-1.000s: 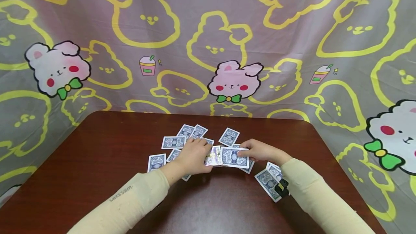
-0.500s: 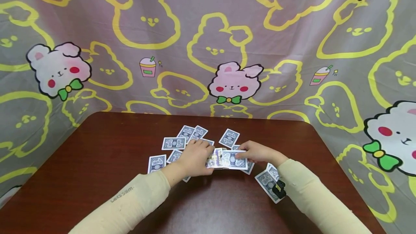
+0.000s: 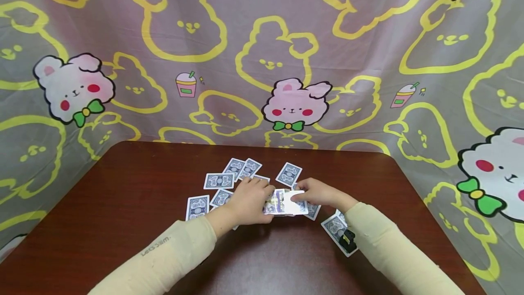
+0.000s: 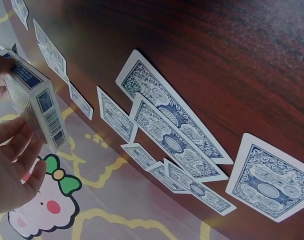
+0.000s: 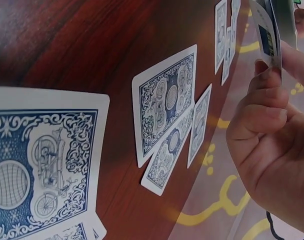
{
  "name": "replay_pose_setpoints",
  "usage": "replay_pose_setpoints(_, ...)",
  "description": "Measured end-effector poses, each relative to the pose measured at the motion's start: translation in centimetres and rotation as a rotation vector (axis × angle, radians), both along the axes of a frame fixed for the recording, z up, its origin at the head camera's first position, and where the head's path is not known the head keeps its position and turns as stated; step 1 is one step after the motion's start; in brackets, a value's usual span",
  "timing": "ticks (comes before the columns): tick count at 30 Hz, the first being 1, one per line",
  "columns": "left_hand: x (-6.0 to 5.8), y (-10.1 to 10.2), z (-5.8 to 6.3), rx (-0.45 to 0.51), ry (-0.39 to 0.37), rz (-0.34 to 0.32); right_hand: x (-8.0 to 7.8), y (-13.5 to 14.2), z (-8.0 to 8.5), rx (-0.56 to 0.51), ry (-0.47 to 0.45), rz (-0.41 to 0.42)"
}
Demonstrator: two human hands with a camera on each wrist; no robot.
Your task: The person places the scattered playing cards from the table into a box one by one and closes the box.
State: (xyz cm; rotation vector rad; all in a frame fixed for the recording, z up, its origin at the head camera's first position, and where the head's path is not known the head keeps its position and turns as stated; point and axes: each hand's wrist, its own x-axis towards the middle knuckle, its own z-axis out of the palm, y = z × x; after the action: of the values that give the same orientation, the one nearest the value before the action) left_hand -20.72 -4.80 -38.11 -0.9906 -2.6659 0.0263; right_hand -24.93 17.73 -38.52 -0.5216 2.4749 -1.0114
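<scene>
- Left hand (image 3: 249, 200): thumb and fingers are clamped on the card box (image 4: 48, 102), which is held over the desk (image 3: 123, 195), roughly midway between its left and right edges.
- Right hand (image 3: 321, 193): thumb and bent fingers pinch a playing card (image 3: 297, 207) at the box's right end (glare hides how much, if any, is inside).
- To feed it in well, I would hold the card flat and square to the opening, push gently from its outer edge, and avoid squeezing the box's mouth narrow.
- Farther out, loose cards (image 3: 219, 181) lie backs up towards the desk's far left corner, a single card (image 3: 289, 174) nearer the far edge, and overlapping cards (image 3: 337, 230) towards the right edge, by the right sleeve (image 3: 380, 233).
</scene>
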Motion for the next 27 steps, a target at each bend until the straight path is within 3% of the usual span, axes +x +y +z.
replay_pose_setpoints(7,-0.1,-0.1,0.1,-0.002,-0.001,0.003,0.2,0.0,0.4,0.026,0.014,-0.016)
replay_pose_setpoints(11,-0.1,-0.3,0.2,-0.001,0.007,0.015,0.2,0.5,0.7,-0.014,0.002,-0.02)
replay_pose_setpoints(17,-0.1,-0.3,0.2,0.0,-0.003,0.01,0.2,0.6,0.3,-0.09,-0.062,-0.003)
replay_pose_setpoints(27,0.1,-0.2,0.3,-0.004,0.012,-0.007,0.4,-0.5,-0.3,-0.077,-0.062,-0.062)
